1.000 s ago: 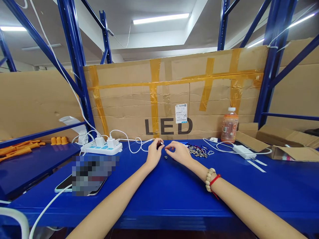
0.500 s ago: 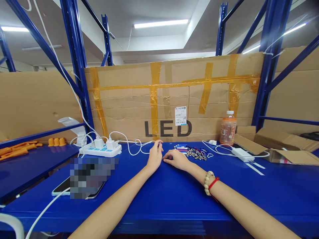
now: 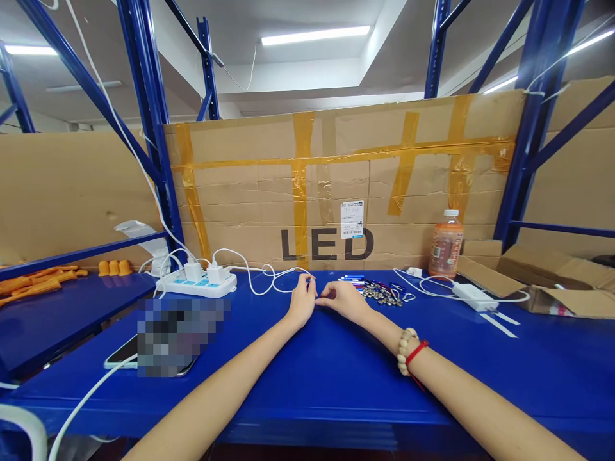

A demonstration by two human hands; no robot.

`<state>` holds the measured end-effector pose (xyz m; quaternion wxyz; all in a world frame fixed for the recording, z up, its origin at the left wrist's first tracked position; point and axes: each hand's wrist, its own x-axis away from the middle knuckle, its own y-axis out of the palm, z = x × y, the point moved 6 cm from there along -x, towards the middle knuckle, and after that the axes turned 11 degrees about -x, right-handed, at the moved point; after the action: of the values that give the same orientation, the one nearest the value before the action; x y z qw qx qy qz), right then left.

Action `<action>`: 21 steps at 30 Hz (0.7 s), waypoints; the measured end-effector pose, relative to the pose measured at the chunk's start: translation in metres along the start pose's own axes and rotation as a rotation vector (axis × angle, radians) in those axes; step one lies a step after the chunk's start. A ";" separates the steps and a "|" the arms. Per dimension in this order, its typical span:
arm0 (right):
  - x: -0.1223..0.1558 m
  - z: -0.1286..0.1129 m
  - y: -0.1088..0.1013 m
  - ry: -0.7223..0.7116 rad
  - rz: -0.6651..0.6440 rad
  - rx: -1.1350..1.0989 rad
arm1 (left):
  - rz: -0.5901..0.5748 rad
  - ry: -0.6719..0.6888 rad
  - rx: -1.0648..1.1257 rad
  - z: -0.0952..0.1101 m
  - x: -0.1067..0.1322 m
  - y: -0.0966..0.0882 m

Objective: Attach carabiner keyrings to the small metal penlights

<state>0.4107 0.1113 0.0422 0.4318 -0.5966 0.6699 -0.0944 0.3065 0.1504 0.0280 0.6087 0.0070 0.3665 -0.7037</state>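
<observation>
The right hand [image 3: 344,301] has dipped slightly, and the small round piece has left view.

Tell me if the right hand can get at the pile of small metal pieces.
Probably yes: the metal pieces lie close by, just right of the right hand, with nothing seen standing between, though its fingers point the other way.

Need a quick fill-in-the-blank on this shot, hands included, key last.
The small metal parts lie to the ____ of the right hand.
The power strip lies to the ____ of the left hand.
Black letters on the cardboard spell ____.
The bottle has a ____ cap.

Missing words: right; left; LED; white.
</observation>
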 end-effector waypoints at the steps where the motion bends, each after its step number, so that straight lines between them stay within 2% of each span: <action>1: -0.001 0.001 -0.001 -0.008 0.030 -0.057 | -0.003 0.001 0.007 -0.001 0.000 0.001; 7: -0.005 0.012 -0.016 0.045 0.253 -0.414 | -0.038 0.086 -0.039 0.005 0.001 0.003; 10: -0.007 0.023 -0.020 0.094 0.303 -0.566 | -0.077 0.130 -0.079 0.010 0.002 0.005; 14: -0.009 0.031 -0.020 0.097 0.265 -0.637 | -0.079 0.175 -0.122 0.013 0.003 0.006; 18: -0.010 0.025 -0.019 0.021 0.178 -0.561 | -0.062 0.253 -0.193 0.012 0.002 0.005; 21: -0.010 0.020 -0.020 -0.022 0.129 -0.516 | -0.078 0.368 -0.268 0.015 0.002 0.003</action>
<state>0.4379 0.1220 0.0477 0.2779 -0.6440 0.7036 0.1140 0.3149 0.1408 0.0363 0.4992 0.0400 0.5615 -0.6587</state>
